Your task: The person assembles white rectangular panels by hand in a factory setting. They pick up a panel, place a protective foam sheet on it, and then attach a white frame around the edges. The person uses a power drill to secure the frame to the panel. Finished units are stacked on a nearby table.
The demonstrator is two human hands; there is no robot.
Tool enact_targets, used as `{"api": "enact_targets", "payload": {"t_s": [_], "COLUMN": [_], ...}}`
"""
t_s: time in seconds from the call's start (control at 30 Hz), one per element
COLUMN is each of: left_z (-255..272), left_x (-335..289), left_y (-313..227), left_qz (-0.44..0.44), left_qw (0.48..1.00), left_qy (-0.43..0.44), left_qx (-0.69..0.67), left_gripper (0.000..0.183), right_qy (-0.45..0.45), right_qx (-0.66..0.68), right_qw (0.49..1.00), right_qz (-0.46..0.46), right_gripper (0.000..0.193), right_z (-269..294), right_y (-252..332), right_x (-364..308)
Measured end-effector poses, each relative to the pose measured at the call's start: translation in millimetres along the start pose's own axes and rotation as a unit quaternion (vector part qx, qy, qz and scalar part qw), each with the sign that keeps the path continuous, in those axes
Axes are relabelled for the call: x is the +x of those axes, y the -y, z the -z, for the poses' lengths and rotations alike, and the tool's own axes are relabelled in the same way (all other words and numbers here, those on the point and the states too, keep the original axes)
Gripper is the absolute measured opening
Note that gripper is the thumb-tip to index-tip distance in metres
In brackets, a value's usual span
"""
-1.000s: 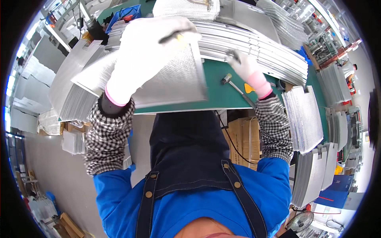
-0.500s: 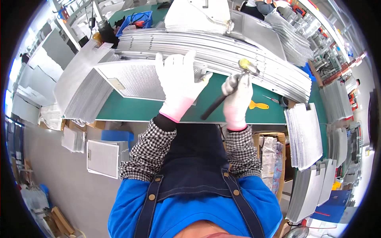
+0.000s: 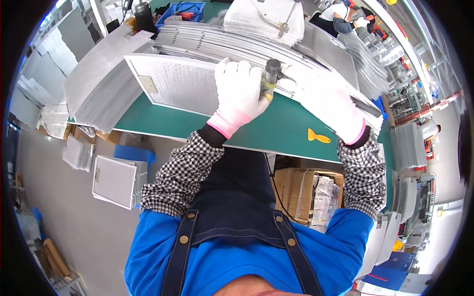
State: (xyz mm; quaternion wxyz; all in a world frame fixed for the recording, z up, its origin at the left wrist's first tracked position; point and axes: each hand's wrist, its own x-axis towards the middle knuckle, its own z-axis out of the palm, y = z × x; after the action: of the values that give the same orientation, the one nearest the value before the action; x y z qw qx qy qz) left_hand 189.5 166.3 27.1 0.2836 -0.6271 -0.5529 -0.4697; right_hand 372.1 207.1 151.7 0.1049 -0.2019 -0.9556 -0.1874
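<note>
A framed panel with a silvery mesh face [image 3: 182,84] stands tilted on the green workbench [image 3: 197,127]. Its right end is gripped by my white-gloved left hand [image 3: 239,93], fingers over the top edge and thumb at the side. My right hand [image 3: 326,98], also gloved, is closed around a hammer [image 3: 272,71] with a dark face up and a yellow face down. The hammer head is beside my left thumb, at the panel's right end; whether it touches the panel I cannot tell. Most of the handle is hidden by my glove, with a black end showing near my wrist.
Long stacked frames [image 3: 217,42] lie behind the panel. A pile of mesh sheets [image 3: 106,89] stands left, and another sheet stack [image 3: 264,22] is at the back. A yellow scraper [image 3: 318,136] lies on the bench. Below is a cardboard box [image 3: 294,192]. A co-worker [image 3: 340,17] is far right.
My right hand has swung right with the hammer, whose head now points left beside my left hand. My left hand has moved slightly right and its fingers have closed on the panel.
</note>
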Motion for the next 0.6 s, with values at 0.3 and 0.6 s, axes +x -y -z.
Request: {"api": "enact_targets", "payload": {"t_s": [0.3,0.6], "left_z": [-2.7,7.7], "left_x": [-0.7,-0.9], "left_y": [-3.5,-10.3], "left_qz": [0.019,0.002], "left_qw": [1.000,0.999], "left_qy": [-0.015,-0.013], "left_qx": [-0.013,-0.034], "left_gripper": [0.033,0.032], "right_qy": [-0.168,0.130], "right_qx": [0.151,0.086], "right_qw": [0.968,0.911], "right_qz": [-0.112,-0.382], "right_gripper": [0.026,0.038], "right_z": [-57.7,-223.0], "right_y": [6.0,-18.3], "right_x": [-34.5,-122.5]}}
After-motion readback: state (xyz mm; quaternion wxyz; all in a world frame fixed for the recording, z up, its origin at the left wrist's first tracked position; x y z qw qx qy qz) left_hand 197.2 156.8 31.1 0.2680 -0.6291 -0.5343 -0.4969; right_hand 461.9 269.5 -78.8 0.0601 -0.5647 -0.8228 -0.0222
